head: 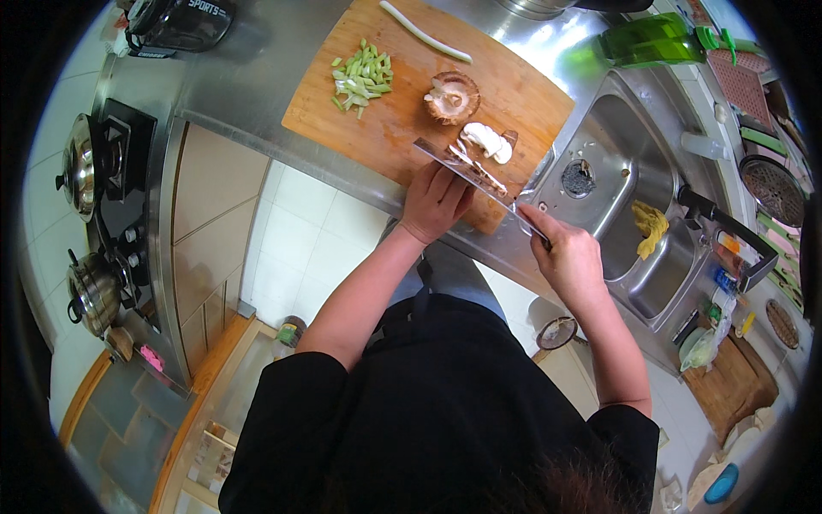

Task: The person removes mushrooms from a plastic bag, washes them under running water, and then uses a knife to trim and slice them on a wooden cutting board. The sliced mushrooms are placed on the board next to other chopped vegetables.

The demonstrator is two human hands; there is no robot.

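Note:
In my right hand (565, 254) is a kitchen knife (472, 178), its blade reaching left across the near edge of a wooden cutting board (398, 138). My left hand (437, 200) bends its fingers against the near side of the blade; what lies beneath them is mostly hidden. Thin mushroom slices (478, 168) lie along the blade's far side. Just beyond are thicker mushroom pieces (488, 141), white side showing. A whole brown mushroom (452, 97) rests stem side up. Chopped green stalks (363, 77) form a pile at the board's left, and a pale peeled stalk (427, 33) lies at the far edge.
To the right is a steel double sink (616, 193) with a yellow cloth (650, 228) on its divider. A green bottle (655, 42) lies at the far right. A dark jug (183, 26) stands far left. Lidded pots (93, 292) occupy the gas stove (131, 154).

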